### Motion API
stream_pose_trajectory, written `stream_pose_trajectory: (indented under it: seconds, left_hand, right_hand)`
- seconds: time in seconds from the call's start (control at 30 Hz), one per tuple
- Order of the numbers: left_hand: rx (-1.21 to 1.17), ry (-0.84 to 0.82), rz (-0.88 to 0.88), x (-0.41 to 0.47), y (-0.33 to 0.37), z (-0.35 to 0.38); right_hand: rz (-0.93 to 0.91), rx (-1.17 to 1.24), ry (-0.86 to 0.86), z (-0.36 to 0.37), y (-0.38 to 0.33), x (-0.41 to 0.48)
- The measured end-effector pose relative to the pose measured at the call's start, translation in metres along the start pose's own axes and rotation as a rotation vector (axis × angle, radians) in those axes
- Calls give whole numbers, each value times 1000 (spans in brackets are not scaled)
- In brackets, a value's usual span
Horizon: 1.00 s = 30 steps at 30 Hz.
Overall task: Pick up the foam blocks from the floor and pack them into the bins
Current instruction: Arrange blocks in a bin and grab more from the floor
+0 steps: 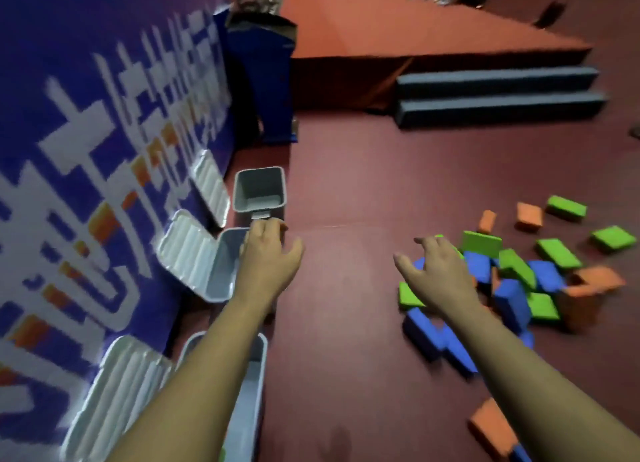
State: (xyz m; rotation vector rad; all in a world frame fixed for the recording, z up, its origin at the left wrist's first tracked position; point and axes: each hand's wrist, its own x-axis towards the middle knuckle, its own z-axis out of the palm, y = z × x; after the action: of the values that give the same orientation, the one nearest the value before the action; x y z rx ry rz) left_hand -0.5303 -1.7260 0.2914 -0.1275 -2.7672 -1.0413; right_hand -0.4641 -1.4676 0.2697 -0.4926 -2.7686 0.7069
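Note:
Green, blue and orange foam blocks lie in a loose pile (512, 281) on the dark red floor at the right. A lone orange block (491, 427) sits near the bottom right. Three grey bins stand in a row along the purple wall: the far bin (259, 193), the middle bin (221, 267) and the near bin (256, 385). My left hand (266, 253) hovers over the middle bin's right rim, fingers relaxed, holding nothing. My right hand (436, 274) is spread open above the left side of the pile, covering some blocks.
The bins' grey lids (187, 247) lean open against the purple banner wall (86, 184). A blue box (266, 80) stands behind the far bin. A raised red platform (398, 35) with two dark steps (498, 94) lies beyond.

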Motion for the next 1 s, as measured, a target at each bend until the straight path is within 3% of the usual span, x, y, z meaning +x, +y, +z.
stream_pose_trajectory:
  seconds: [0.17, 0.43, 0.73, 1.0]
  left_hand:
    - [-28, -167, 200, -3, 140, 138]
    - [-87, -404, 390, -48, 316, 328]
    - [-63, -565, 368, -36, 368, 461]
    - [-54, -693, 274, 73, 405, 622]
  right_hand:
    - [255, -41, 167, -85, 164, -13]
    - [529, -137, 197, -191, 382, -16]
    - [602, -137, 97, -206, 503, 79]
    - [698, -123, -27, -156, 593, 215]
